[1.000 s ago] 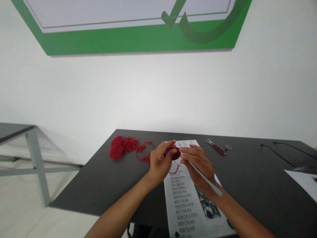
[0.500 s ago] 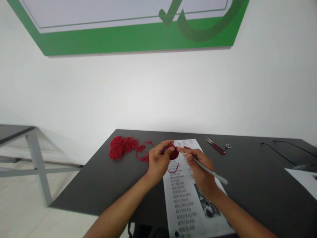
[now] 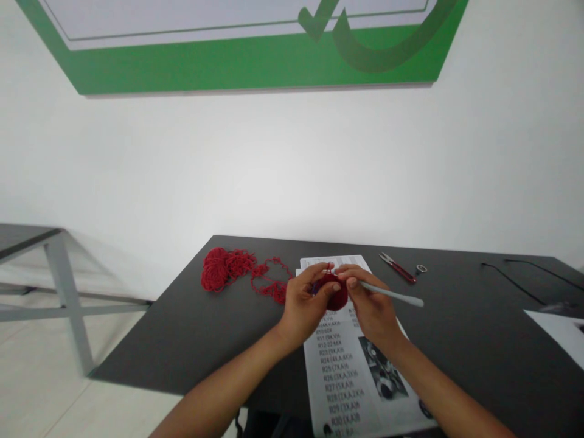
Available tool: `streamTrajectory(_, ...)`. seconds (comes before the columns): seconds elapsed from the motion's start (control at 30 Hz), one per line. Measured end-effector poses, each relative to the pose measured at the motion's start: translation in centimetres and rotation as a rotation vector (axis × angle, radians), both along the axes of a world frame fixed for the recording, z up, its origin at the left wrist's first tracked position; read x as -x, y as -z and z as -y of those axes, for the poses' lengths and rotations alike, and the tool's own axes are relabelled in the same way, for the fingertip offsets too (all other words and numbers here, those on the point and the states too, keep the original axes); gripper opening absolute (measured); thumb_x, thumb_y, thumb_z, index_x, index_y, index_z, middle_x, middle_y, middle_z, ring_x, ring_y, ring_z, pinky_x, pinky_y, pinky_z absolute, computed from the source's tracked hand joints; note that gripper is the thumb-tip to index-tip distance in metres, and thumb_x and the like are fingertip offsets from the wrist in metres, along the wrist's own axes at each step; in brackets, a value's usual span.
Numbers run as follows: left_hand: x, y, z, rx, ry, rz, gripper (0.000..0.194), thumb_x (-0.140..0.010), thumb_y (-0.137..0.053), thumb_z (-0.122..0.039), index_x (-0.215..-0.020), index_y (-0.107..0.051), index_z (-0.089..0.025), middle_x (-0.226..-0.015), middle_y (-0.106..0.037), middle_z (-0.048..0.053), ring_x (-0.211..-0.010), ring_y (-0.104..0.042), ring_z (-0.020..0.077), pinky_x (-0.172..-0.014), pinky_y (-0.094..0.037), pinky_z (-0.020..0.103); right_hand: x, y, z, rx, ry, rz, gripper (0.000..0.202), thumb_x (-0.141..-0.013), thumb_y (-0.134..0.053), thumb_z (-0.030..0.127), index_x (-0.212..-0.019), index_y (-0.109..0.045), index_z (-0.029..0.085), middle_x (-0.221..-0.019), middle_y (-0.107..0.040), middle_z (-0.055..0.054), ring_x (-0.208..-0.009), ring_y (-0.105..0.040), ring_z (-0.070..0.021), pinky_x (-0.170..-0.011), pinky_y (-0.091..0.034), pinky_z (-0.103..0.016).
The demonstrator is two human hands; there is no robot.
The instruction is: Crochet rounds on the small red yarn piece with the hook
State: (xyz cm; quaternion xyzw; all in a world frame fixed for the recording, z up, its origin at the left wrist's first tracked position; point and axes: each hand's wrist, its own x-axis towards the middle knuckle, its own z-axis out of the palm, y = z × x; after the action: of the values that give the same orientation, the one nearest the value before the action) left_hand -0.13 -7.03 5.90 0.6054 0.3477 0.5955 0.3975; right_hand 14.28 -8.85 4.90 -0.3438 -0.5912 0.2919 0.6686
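My left hand (image 3: 306, 304) pinches a small dark red crocheted piece (image 3: 336, 296) over the printed sheet. A bit of purple shows beside its fingers. My right hand (image 3: 371, 304) is closed round a crochet hook with a light grey handle (image 3: 401, 297), which points left; its tip is at the top edge of the red piece, partly hidden by the fingers. Red yarn (image 3: 274, 286) runs in loose loops from my left hand to a red yarn ball (image 3: 216, 269) on the dark table.
The printed sheet (image 3: 335, 380) with rows of text and a photo lies under my hands. Red-handled snips (image 3: 399, 268) and a small ring-like item (image 3: 421, 268) are behind on the right. Black cables (image 3: 515, 283) and white paper (image 3: 556, 331) lie at the far right of the table (image 3: 219, 340).
Both hands have shifted, the left one rightward with the red piece. The red piece shows more fully, and the hook has turned to lie flatter. The loose strand below the piece is no longer visible.
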Motion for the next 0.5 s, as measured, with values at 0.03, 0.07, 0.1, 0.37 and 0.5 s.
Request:
streamTrajectory(0.03, -0.01, 0.00, 0.04, -0.001, 0.002, 0.004, 0.032, -0.076, -0.080, -0.023, -0.107, -0.077, -0.019, -0.095, -0.081, 0.007, -0.084, -0.076, 0.0209, -0.080, -0.061, 0.030, -0.04, -0.18, 0.15, -0.030, 0.034, 0.057, 0.019, -0.096, -0.064, 0.041, -0.095, -0.077, 0.026, -0.108, -0.075, -0.006, -0.103, -0.071, -0.0234, -0.093, -0.059, -0.041)
streamTrajectory(0.07, -0.01, -0.01, 0.05, 0.003, 0.010, 0.014, 0.032, -0.075, -0.080, -0.023, -0.107, -0.077, -0.019, -0.096, -0.081, 0.007, -0.085, -0.076, 0.0210, -0.080, -0.061, 0.030, -0.10, -0.35, 0.27, -0.055, 0.056, 0.103, 0.019, -0.097, -0.063, 0.039, -0.097, -0.077, 0.027, -0.110, -0.075, -0.006, -0.105, -0.070, -0.0236, -0.095, -0.058, -0.042)
streamTrajectory(0.1, -0.02, -0.03, 0.04, 0.012, 0.022, 0.030, 0.033, -0.075, -0.081, -0.023, -0.108, -0.076, -0.019, -0.095, -0.081, 0.007, -0.085, -0.076, 0.0208, -0.080, -0.060, 0.030, -0.16, -0.50, 0.34, -0.072, 0.068, 0.139, 0.018, -0.097, -0.063, 0.038, -0.098, -0.077, 0.027, -0.110, -0.075, -0.006, -0.105, -0.071, -0.0236, -0.094, -0.059, -0.042)
streamTrajectory(0.37, 0.08, -0.08, -0.54, 0.123, 0.128, 0.138, 0.046, -0.073, -0.084, -0.027, -0.116, -0.074, -0.015, -0.081, -0.080, 0.005, -0.069, -0.073, 0.0175, -0.067, -0.059, 0.026, -0.21, -0.93, 0.46, -0.129, 0.111, 0.182, 0.020, -0.099, -0.059, 0.036, -0.094, -0.075, 0.025, -0.100, -0.076, -0.006, -0.097, -0.072, -0.0233, -0.086, -0.061, -0.040)
streamTrajectory(0.5, 0.26, -0.20, 0.01, -0.042, 0.015, -0.031, 0.038, -0.078, -0.079, -0.024, -0.115, -0.076, -0.018, -0.090, -0.082, 0.005, -0.078, -0.075, 0.0187, -0.077, -0.062, 0.029, -0.13, -0.55, 0.66, -0.170, 0.195, 0.297, 0.018, -0.100, -0.057, 0.031, -0.097, -0.075, 0.026, -0.100, -0.074, -0.005, -0.094, -0.072, -0.0217, -0.083, -0.062, -0.037)
